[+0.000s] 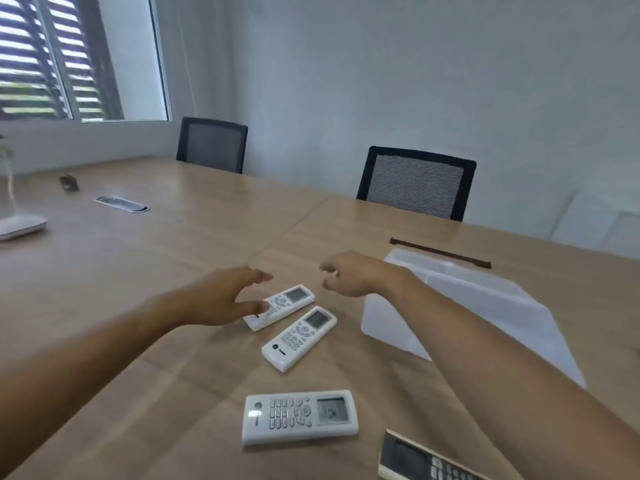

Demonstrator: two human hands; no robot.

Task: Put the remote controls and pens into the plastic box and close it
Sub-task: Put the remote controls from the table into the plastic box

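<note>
Three white remote controls lie on the wooden table: a far one (287,303), a middle one (300,337) and a wide near one (300,416). A dark remote with a cream edge (415,460) shows at the bottom, partly cut off. My left hand (221,296) hovers with spread fingers over the far remote's left end, thumb near its buttons. My right hand (356,274) floats past the remotes with loosely curled fingers and nothing in it. The translucent plastic box (460,310) stands to the right, partly behind my right forearm. I see no pens.
A dark brown rod (440,252) lies beyond the box. Two black mesh chairs (417,181) stand at the far edge. A cable grommet (122,204), a small dark object (69,182) and a white base (20,226) sit at far left.
</note>
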